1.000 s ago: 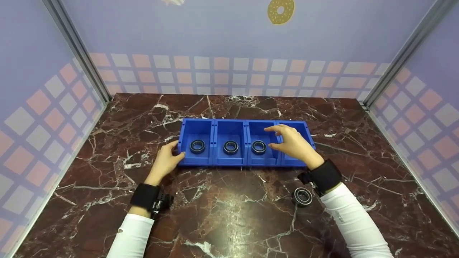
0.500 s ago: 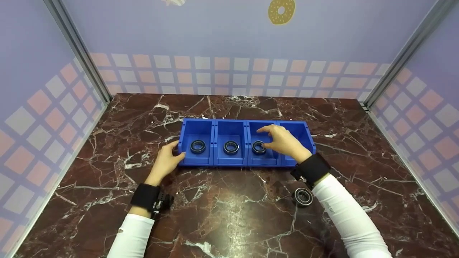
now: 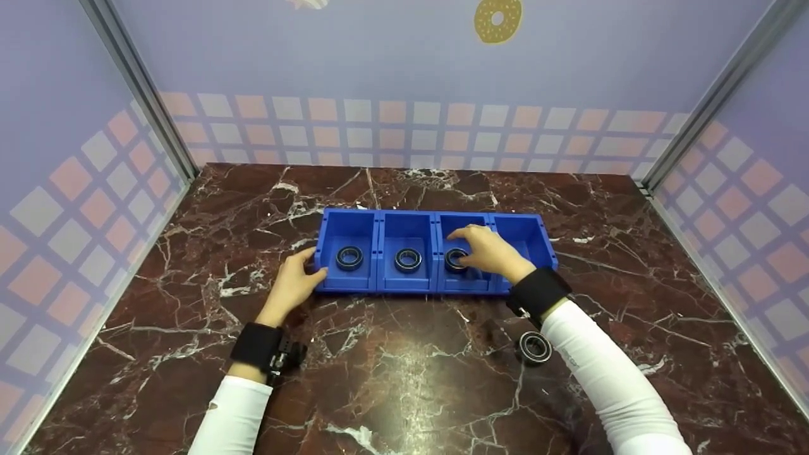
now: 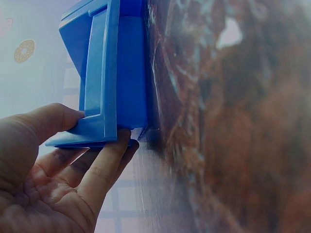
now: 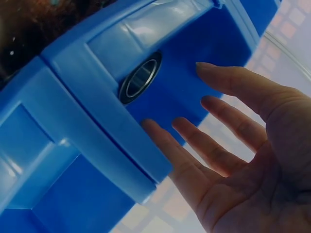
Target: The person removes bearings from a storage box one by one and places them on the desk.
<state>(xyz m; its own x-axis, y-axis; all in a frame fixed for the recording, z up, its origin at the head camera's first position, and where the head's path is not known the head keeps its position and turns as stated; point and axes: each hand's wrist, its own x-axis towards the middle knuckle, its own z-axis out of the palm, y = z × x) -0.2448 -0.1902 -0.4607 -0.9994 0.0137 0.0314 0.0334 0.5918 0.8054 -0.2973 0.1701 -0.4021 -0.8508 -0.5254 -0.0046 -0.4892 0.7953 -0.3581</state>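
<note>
A row of blue bins (image 3: 407, 291) joined side by side stands on the marble table. In the head view, one bearing lies in each of the three left compartments: the far-left bearing (image 3: 342, 264), the second bearing (image 3: 408, 270) and the third bearing (image 3: 449, 261). My left hand (image 3: 293, 278) grips the left end wall, thumb on the inner side and fingers outside, as the left wrist view (image 4: 73, 182) also shows. My right hand (image 3: 490, 249) reaches into the third compartment with thumb and fingers spread. In the right wrist view its fingers stay apart from the bearing (image 5: 140, 82).
Another bearing (image 3: 536, 361) lies on the table (image 3: 392, 373) in front of the row, near my right forearm. The rightmost compartment (image 3: 537, 253) is partly behind my right hand. Patterned panels (image 3: 404, 63) enclose the back and both sides.
My right hand has moved left from the right side of the third compartment, lowering toward the bearing there. My left hand, the bins and the bearings have stayed put.
</note>
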